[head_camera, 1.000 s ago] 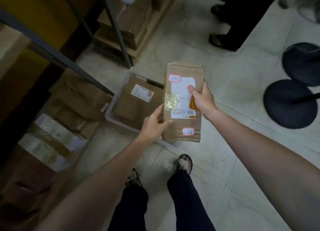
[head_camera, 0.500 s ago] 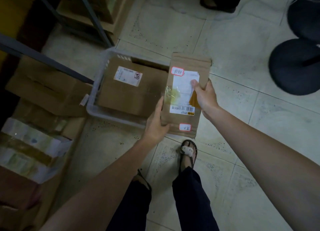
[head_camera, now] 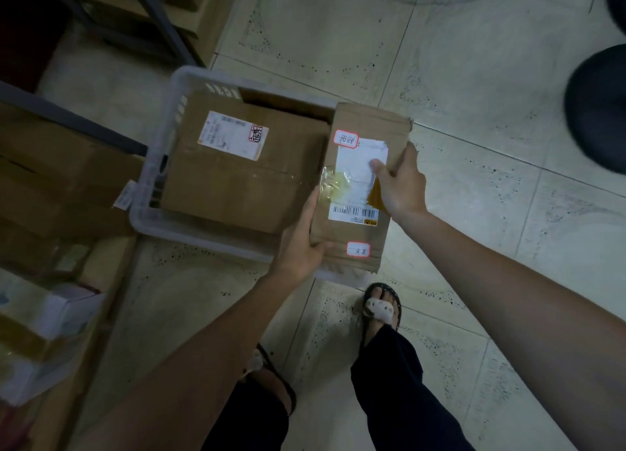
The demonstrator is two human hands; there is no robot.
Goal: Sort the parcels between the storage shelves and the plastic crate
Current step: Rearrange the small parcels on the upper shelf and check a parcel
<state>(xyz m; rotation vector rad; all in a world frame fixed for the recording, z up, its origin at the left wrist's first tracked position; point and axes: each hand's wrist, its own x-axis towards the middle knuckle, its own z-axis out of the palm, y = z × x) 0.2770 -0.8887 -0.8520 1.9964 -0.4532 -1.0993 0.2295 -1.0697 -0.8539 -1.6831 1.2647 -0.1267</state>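
Head view: since half a second ago the view has closed in on the crate (head_camera: pixel 203 239). The parcel (head_camera: pixel 352 179) remains over the crate's right end, beside the big box (head_camera: pixel 244 179) filling it. The left hand (head_camera: pixel 301 244) grips the parcel's near-left edge and the right hand (head_camera: pixel 399 186) pinches its right edge, thumb on the label. Open floor (head_camera: pixel 474 145) lies right of the crate; a shelf frame (head_camera: pixel 162 23) crowds its far-left corner.

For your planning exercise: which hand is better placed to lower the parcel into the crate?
Left, probably: left hand grips the parcel over the crate; right hand holds its outer edge.
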